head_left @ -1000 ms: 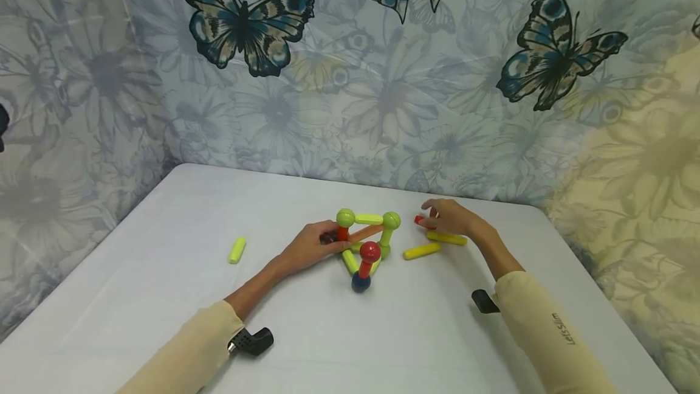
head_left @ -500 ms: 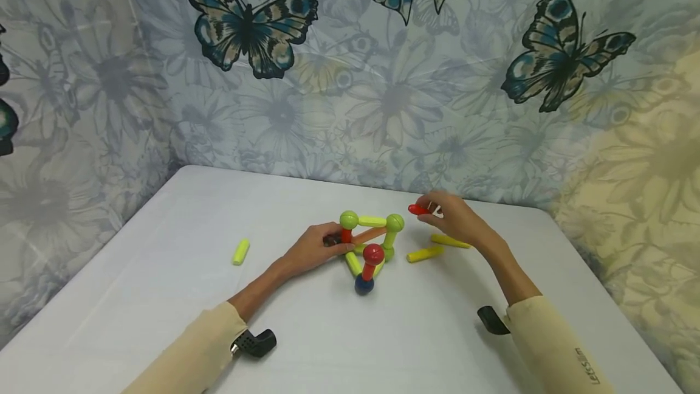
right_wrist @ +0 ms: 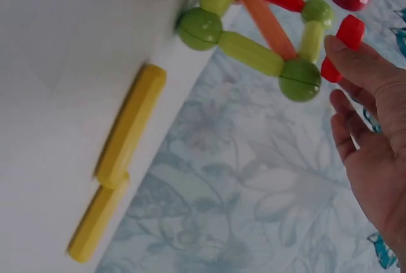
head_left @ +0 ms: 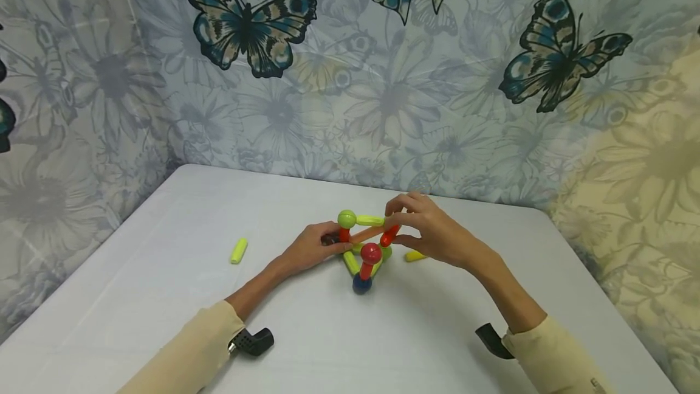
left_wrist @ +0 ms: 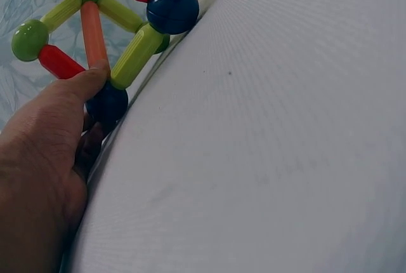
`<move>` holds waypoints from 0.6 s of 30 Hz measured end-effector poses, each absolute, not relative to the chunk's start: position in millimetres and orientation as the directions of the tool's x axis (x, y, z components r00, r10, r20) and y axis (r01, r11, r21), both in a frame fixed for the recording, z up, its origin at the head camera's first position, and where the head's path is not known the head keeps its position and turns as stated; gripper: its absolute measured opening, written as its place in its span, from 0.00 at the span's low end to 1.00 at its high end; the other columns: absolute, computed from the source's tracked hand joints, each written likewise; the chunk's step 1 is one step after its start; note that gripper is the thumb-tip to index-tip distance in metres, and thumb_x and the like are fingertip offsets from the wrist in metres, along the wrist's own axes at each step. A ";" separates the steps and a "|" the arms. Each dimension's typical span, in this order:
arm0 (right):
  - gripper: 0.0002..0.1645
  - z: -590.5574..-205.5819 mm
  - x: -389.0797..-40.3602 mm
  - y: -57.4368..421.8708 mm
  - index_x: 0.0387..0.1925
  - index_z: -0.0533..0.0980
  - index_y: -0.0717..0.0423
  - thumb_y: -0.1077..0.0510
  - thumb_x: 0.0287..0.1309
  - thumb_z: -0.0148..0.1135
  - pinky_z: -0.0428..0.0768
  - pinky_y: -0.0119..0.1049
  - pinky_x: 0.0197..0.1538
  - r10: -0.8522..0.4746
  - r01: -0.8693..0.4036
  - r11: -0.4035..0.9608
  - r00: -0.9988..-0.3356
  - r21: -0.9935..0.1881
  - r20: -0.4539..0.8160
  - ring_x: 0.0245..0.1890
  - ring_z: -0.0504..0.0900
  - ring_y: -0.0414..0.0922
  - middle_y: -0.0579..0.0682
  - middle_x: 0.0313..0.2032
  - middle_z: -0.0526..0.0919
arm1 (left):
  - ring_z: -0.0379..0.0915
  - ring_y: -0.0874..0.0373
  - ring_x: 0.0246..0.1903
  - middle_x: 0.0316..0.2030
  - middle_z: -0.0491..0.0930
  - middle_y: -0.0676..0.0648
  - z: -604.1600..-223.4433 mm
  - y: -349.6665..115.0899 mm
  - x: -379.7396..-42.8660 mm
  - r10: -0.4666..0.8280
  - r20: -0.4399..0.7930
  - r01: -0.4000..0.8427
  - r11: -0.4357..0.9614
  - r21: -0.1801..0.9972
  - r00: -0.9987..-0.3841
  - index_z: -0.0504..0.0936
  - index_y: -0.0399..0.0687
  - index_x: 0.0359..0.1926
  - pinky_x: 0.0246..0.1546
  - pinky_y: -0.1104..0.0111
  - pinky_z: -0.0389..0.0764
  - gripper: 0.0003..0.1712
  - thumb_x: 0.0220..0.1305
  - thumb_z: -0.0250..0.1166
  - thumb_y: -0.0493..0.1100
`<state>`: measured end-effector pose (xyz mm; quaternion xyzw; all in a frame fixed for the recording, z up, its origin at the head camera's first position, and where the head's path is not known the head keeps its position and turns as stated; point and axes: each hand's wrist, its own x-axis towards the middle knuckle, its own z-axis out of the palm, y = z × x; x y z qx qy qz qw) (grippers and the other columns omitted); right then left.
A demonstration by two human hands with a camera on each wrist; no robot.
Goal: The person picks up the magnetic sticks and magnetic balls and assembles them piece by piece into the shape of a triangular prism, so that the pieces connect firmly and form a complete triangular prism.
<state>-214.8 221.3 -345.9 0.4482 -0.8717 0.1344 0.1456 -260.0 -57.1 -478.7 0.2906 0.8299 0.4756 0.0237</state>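
Observation:
A frame of sticks and balls, probably a magnetic building set, stands mid-table, with a light green ball (head_left: 347,219) at its top left. My left hand (head_left: 312,247) grips its left corner, thumb and fingers around a dark blue ball (left_wrist: 106,103). My right hand (head_left: 434,233) pinches a short red stick (right_wrist: 342,47) between thumb and fingers. One end of that stick is close to the upper right green ball (right_wrist: 300,80); whether they touch I cannot tell. Nearest me, a red ball (head_left: 371,253) tops an upright red stick above another dark blue ball (head_left: 361,283).
Two yellow sticks (right_wrist: 131,127) lie on the table right of the frame, partly hidden by my right hand in the head view. A lime stick (head_left: 238,251) lies alone at the left. Butterfly-patterned cloth (head_left: 284,114) hangs behind the table's far edge.
My right hand has lifted the red stick from the table and brought it left to the frame's upper right corner. My left hand keeps its grip in the same place.

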 end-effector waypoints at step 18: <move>0.33 -354.6 -231.3 218.4 0.59 0.77 0.56 0.62 0.52 0.81 0.80 0.54 0.61 -0.679 -0.707 0.641 -0.704 -0.299 0.207 0.58 0.78 0.53 0.55 0.56 0.80 | 0.82 0.59 0.46 0.47 0.88 0.49 -476.0 -59.3 -260.2 0.518 0.256 0.474 0.347 0.809 -0.816 0.84 0.51 0.57 0.52 0.71 0.81 0.19 0.70 0.70 0.51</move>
